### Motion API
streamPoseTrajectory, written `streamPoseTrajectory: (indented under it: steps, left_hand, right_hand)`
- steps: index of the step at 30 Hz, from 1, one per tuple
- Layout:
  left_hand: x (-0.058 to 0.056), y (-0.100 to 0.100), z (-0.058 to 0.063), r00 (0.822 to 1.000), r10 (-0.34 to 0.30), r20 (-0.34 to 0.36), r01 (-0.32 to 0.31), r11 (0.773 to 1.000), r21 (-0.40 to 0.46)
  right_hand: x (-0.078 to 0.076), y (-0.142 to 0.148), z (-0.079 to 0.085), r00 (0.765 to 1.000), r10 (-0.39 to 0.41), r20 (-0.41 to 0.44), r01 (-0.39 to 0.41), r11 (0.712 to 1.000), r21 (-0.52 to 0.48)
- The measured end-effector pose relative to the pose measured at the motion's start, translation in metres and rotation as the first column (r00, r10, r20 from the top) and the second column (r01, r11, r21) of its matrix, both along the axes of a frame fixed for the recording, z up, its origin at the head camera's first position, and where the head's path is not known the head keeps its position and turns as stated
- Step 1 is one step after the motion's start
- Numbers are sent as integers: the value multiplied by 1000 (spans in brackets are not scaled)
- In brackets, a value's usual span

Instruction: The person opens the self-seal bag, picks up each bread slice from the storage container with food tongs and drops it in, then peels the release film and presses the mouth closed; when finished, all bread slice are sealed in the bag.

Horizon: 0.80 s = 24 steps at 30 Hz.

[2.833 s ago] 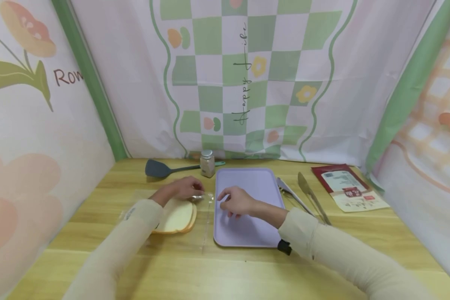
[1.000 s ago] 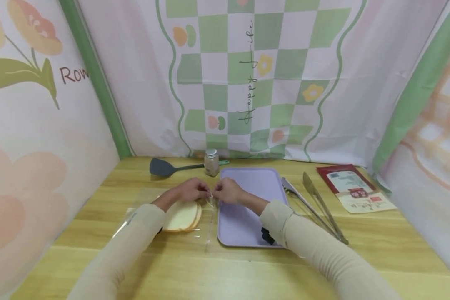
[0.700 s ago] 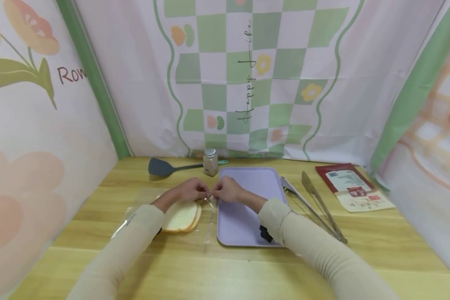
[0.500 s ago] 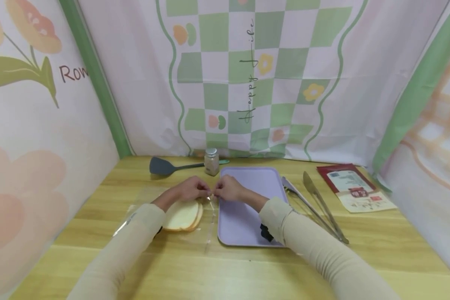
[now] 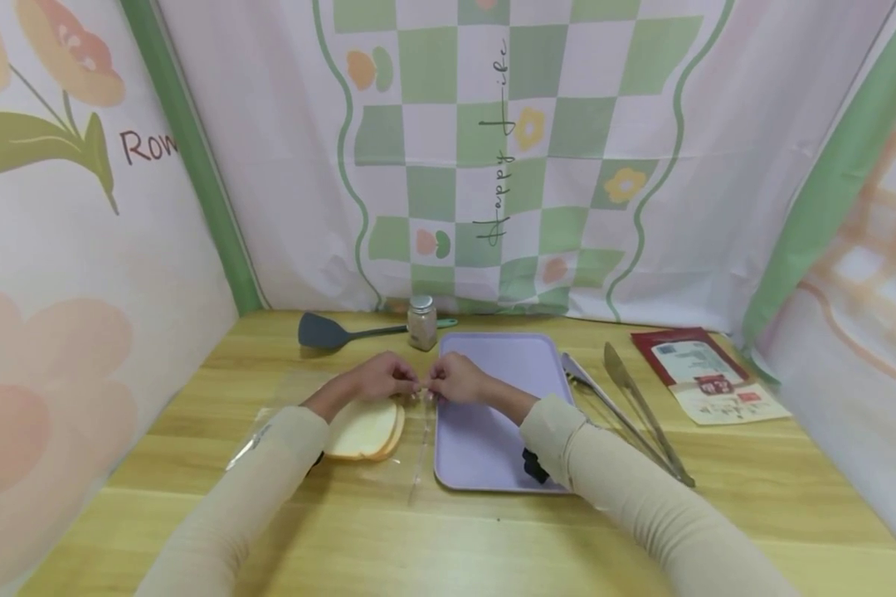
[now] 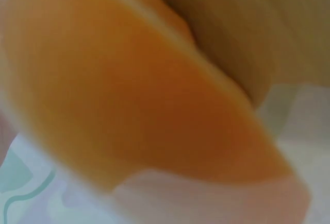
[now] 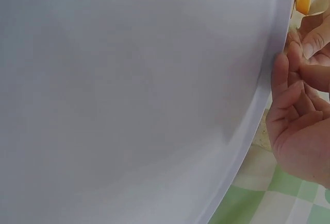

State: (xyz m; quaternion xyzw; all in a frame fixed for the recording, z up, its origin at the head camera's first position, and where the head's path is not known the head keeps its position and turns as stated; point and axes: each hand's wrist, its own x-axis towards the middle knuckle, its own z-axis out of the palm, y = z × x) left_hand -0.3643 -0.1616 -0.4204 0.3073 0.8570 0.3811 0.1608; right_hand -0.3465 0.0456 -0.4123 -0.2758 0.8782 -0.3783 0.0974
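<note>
Slices of bread (image 5: 362, 433) lie in a clear plastic bag (image 5: 412, 468) on the table, left of a lilac tray (image 5: 485, 448). Above the bread's far right corner, my left hand (image 5: 383, 377) pinches the bag's edge between thumb and fingertips. Facing it over the tray's left rim, my right hand (image 5: 457, 378) pinches the same edge, fingertips nearly meeting. In the right wrist view, the fingers of the right hand (image 7: 301, 144) are curled beside those of the left hand (image 7: 318, 38). Blurred orange bread crust (image 6: 144, 90) fills most of the left wrist view.
A dark spatula (image 5: 324, 332) lies at the back, behind a lidded glass jar (image 5: 421, 325). Metal tongs (image 5: 642, 414) lie right of the tray, and a red and cream food pouch (image 5: 709, 377) farther right. Patterned cloth (image 5: 455, 182) hangs behind the table.
Over the earlier frames my right hand came left from above the tray to the bag's edge beside my left hand. In the last half second both hands stay nearly still.
</note>
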Motion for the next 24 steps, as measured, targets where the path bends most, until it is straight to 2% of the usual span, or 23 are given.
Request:
streamPoseTrajectory:
  steps: [6, 8, 11, 15, 24]
  left_hand:
    - [-2, 0, -1, 1000, -6, 10, 6, 1000, 18]
    - [-2, 1, -2, 1000, -7, 13, 6, 1000, 20]
    - [-1, 2, -2, 1000, -10, 18, 9, 1000, 27]
    - [0, 2, -2, 1000, -22, 21, 21, 999, 37]
    - [-3, 1, -5, 998, -56, 5, 55, 998, 38]
  right_hand:
    - [-2, 5, -6, 999, 45, 17, -43, 995, -95]
    - [-3, 6, -8, 998, 62, -2, -62, 991, -116]
    - [-4, 6, -9, 992, 68, -107, -75, 995, -67]
    - [-4, 6, -9, 971, 65, -229, -63, 998, 15]
    - [-3, 7, -7, 959, 56, -277, -42, 997, 59]
